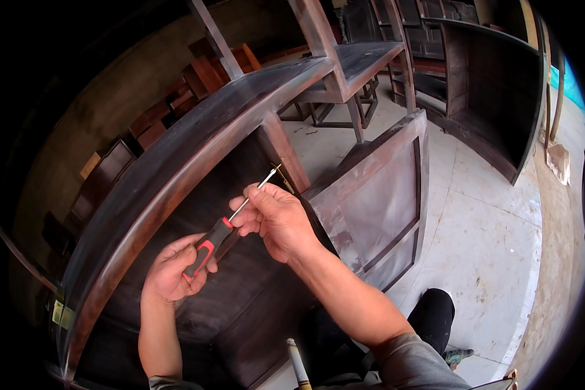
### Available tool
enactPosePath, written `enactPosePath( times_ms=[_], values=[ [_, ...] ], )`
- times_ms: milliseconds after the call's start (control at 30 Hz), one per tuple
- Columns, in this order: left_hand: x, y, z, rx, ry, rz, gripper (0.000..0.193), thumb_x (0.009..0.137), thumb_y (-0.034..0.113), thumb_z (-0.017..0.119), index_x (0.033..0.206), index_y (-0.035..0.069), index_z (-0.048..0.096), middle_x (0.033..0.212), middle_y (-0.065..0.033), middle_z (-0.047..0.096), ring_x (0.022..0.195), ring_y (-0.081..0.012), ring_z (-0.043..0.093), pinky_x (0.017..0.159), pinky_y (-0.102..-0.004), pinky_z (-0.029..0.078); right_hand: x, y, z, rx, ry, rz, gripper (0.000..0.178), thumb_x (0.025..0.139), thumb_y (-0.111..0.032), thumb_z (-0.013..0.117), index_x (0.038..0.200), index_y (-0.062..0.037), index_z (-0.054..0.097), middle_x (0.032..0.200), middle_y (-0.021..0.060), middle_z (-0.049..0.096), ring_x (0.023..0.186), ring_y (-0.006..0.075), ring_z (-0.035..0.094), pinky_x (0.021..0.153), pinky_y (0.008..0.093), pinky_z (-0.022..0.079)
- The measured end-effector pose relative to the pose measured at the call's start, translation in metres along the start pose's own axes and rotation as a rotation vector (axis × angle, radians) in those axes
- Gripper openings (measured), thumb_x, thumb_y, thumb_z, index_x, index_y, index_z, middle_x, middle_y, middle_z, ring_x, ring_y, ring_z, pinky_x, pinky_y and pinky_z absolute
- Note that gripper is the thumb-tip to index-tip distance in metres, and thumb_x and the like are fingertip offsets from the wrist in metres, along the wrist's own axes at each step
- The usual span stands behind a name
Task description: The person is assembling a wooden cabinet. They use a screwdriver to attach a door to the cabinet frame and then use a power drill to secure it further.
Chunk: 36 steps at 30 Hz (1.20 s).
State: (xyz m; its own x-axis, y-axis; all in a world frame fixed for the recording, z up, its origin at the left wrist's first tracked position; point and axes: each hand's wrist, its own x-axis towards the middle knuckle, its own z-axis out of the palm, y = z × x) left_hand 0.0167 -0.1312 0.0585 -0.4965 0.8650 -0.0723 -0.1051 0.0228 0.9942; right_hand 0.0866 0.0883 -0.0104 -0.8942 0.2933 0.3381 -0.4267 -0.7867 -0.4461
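A screwdriver with a black and red handle points up and to the right in front of a dark wooden cabinet. My left hand is wrapped round its handle. With closed fingers, my right hand pinches the metal shaft below the tip. The tip meets a small brass-coloured piece, perhaps a screw, beside a brass hinge on the cabinet's upright post. Whether the tip is seated there, I cannot tell. To the right, the panelled cabinet door stands swung out from that post.
Another dark cabinet stands open at the far right, on a pale tiled floor. Stacked reddish wooden pieces lie behind the cabinet on the left. A lit-looking cigarette juts in at the bottom edge, near my dark-trousered knee.
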Motion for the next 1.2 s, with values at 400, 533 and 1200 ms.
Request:
enactPosePath(
  times_ms=[400, 533, 1200],
  values=[
    [-0.002, -0.004, 0.025, 1.044, 0.326, 0.647, 0.04, 0.084, 0.002, 0.058, 0.124, 0.0, 0.06, 0.094, -0.0132, 0.065, 0.047, -0.0075, 0.048, 0.042, -0.0206, 0.037, 0.002, -0.005, 0.005, 0.028, 0.008, -0.013, 0.019, 0.1, -0.021, 0.05, 0.1, -0.0031, 0.056, 0.093, 0.0127, 0.068, 0.07, 0.0173, 0.068, 0.059, 0.0266, 0.055],
    [-0.006, 0.0, 0.029, 0.068, 0.245, 0.156, 0.04, 0.082, 0.0, 0.061, 0.122, 0.001, 0.061, 0.092, -0.0121, 0.064, 0.046, -0.0079, 0.046, 0.044, -0.0199, 0.037, 0.001, -0.005, 0.004, 0.046, -0.002, -0.014, 0.019, 0.101, -0.021, 0.048, 0.101, -0.0035, 0.055, 0.092, 0.0121, 0.067, 0.069, 0.0165, 0.067, 0.058, 0.0264, 0.054],
    [0.0, -0.006, 0.04, 1.181, 0.443, 0.616, 0.052, 0.078, -0.003, 0.067, 0.128, 0.0, 0.054, 0.098, -0.0111, 0.063, 0.07, -0.0138, 0.061, 0.057, -0.0245, 0.049, 0.003, -0.006, 0.003, 0.049, 0.03, -0.088, 0.019, 0.101, -0.023, 0.048, 0.099, -0.0055, 0.055, 0.09, 0.0115, 0.068, 0.067, 0.0147, 0.065, 0.056, 0.0249, 0.051]
  ],
)
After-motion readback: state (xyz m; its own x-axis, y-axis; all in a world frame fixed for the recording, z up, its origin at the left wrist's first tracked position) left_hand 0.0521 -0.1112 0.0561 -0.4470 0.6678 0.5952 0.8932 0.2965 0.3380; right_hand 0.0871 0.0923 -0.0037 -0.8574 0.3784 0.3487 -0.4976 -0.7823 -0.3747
